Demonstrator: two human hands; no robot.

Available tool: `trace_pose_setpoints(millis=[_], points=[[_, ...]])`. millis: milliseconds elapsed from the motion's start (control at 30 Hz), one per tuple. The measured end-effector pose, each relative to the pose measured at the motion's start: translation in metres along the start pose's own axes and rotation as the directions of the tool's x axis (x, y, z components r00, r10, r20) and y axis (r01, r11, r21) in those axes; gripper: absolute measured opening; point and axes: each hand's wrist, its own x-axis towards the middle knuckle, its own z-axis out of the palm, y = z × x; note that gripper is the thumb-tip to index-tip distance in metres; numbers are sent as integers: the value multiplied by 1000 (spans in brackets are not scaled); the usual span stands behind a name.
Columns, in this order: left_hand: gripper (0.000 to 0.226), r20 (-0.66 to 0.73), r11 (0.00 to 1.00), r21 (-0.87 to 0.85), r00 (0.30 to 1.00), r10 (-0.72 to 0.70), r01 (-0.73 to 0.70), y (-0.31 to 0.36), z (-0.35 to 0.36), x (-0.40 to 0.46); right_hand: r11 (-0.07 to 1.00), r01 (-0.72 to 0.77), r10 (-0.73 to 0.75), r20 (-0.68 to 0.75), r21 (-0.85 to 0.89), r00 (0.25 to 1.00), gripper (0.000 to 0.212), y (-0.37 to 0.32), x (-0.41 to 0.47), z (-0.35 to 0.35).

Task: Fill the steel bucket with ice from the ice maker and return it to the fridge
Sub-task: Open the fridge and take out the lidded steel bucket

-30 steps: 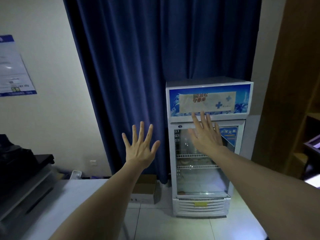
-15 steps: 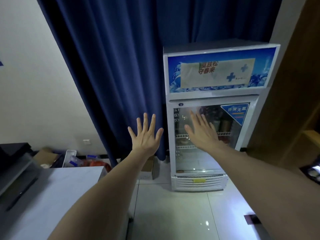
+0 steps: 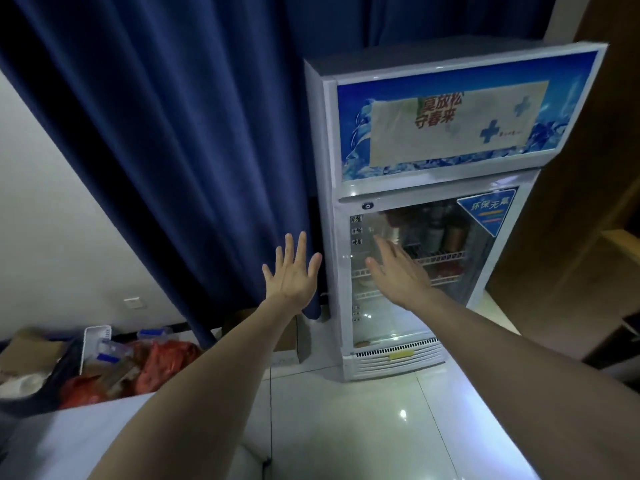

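Before fridge (image 3: 408,188) — both hands outstretched, fingers spread, apparently untouching.

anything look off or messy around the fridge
The white glass-door fridge stands upright with its door closed. A beige paper sheet covers most of its blue header panel. Red bags and a white basket lie jumbled on the floor at left.

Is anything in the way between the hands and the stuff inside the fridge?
Yes: the fridge's glass door is closed. The right hand reaches toward it, the left hand is beside it, before the blue curtain. No steel bucket is clearly visible.
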Motion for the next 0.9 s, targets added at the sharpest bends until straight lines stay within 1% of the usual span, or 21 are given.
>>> trace_pose_setpoints(millis=[133,267,367,433,500,667,900], points=[[64,6,991,-131,1000,30,-28,-12,0,30,992,-86,90,-37,97,995,61,-22,23,13],[62,61,960,-280,998,29,-11,-20,10,58,971,-152,165,-57,183,985,57,-36,40,25],[61,97,934,-358,995,36,1,-22,19,77,953,-186,207,-66,238,976,53,-43,49,28],[58,113,921,-389,992,52,-4,-21,23,90,927,-216,248,-68,307,966,50,-45,57,30],[52,102,902,-431,992,78,-26,-16,22,98,895,-245,285,-58,373,957,46,-45,65,32],[40,68,841,-540,995,76,-28,0,18,129,812,-290,359,-42,507,932,40,-38,87,37],[45,30,754,-657,999,38,-9,20,21,176,738,-315,415,-33,598,909,35,-21,108,40]])
